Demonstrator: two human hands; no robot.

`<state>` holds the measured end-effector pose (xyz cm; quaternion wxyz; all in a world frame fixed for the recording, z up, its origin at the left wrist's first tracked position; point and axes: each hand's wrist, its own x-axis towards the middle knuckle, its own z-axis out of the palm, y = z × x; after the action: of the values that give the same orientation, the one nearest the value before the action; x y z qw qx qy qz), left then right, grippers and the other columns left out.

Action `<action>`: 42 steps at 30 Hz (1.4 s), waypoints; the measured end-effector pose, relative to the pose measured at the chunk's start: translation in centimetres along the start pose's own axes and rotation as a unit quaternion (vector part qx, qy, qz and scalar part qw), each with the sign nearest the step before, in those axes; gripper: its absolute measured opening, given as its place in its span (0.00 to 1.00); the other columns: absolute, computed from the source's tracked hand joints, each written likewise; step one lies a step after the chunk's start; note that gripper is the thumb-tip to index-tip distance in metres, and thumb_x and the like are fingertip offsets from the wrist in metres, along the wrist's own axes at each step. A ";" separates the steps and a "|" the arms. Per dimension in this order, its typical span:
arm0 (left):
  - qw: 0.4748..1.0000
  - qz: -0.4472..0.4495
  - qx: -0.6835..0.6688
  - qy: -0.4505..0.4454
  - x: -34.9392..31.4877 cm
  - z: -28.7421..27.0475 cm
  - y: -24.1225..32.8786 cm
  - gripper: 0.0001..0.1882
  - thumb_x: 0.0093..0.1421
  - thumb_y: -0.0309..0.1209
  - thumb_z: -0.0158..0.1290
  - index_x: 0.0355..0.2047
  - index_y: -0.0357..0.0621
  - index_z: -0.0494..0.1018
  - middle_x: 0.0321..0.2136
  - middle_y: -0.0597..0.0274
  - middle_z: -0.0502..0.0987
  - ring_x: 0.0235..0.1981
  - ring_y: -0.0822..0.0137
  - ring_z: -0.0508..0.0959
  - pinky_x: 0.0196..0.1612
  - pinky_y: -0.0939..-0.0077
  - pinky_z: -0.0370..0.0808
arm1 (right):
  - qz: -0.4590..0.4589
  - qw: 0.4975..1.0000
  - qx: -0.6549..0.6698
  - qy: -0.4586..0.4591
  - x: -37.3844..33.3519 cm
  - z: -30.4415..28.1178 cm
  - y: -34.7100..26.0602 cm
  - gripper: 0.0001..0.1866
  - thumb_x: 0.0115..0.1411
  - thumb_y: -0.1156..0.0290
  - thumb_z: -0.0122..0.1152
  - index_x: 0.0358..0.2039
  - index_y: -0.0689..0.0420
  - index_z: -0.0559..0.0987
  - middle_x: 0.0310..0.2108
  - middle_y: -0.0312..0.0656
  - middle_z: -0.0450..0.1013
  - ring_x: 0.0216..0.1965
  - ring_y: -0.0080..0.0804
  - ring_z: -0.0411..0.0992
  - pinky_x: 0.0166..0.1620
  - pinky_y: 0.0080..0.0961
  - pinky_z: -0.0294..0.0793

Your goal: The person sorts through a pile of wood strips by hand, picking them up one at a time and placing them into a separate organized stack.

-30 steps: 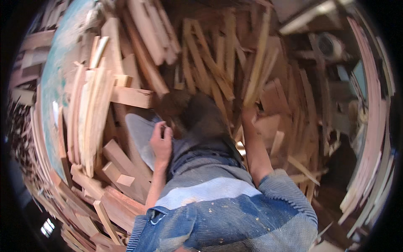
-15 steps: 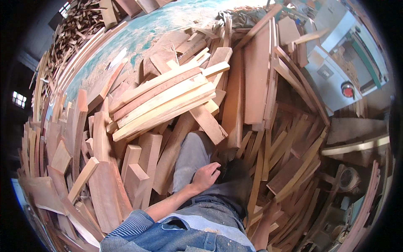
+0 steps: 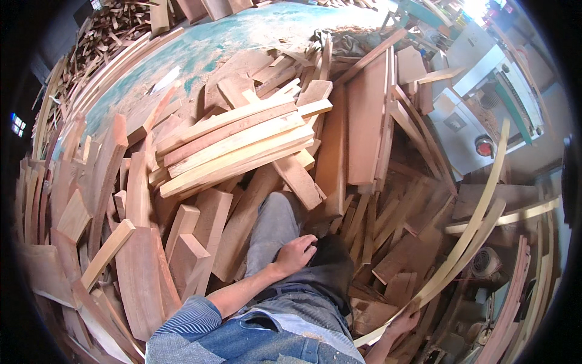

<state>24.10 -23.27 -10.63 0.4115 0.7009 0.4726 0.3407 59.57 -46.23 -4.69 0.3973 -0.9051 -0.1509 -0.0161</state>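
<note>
Two long, pale, curved wooden strips [image 3: 464,258] slant up from the lower middle toward the right, one reaching higher than the other. Near their lower end my right hand [image 3: 402,326] is closed around them. My left hand [image 3: 297,253] rests over my leg, its fingers loosely bent and holding nothing; the fingertips are partly hidden. Ahead of my knee lies a stack of pale boards [image 3: 236,145], several side by side, on top of other offcuts. Below the strips, a heap of loose wood pieces [image 3: 394,258] fills the space at my right.
Upright boards [image 3: 136,273] crowd my left side. Tall wide planks [image 3: 367,121] lean ahead to the right. Beyond the stack runs a dusty green floor [image 3: 200,45]. A light-coloured machine [image 3: 451,121] with a red button stands at the upper right, past leaning boards.
My right hand has come up from the heap, bringing the two curved strips into view. My left hand stays on the leg. The view has shifted slightly toward the right.
</note>
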 end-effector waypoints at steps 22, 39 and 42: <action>0.912 -0.103 -0.397 -0.011 13.9 -6.0 8.2 0.44 0.71 0.45 0.56 0.71 0.24 0.49 0.58 0.52 0.75 0.55 0.65 0.77 0.57 0.69 0.75 | -0.119 0.879 0.213 -0.409 -4.3 10.3 -15.2 0.10 0.65 0.69 0.63 0.40 0.65 0.82 0.30 0.28 0.74 0.32 0.16 0.68 0.35 0.19 0.69; 0.885 -0.101 -0.371 0.262 7.8 -14.1 5.0 0.14 0.74 0.31 0.51 0.51 0.29 0.72 0.40 0.54 0.82 0.40 0.66 0.84 0.46 0.71 0.80 | -0.164 0.801 0.231 -0.527 -3.3 18.9 -28.2 0.07 0.65 0.72 0.57 0.31 0.60 0.78 0.20 0.33 0.69 0.20 0.19 0.67 0.24 0.23 0.65; 0.883 -0.087 -0.373 0.272 7.2 -13.8 5.1 0.15 0.74 0.32 0.52 0.52 0.31 0.72 0.39 0.56 0.82 0.40 0.66 0.83 0.46 0.72 0.80 | -0.171 0.705 0.335 -0.602 0.8 26.6 -40.6 0.10 0.66 0.68 0.56 0.32 0.60 0.79 0.21 0.32 0.71 0.19 0.19 0.67 0.22 0.19 0.63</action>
<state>16.43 -14.04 0.55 0.5258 0.3315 0.4627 0.6321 46.32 -0.81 6.23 0.4897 -0.4886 -0.5053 0.5159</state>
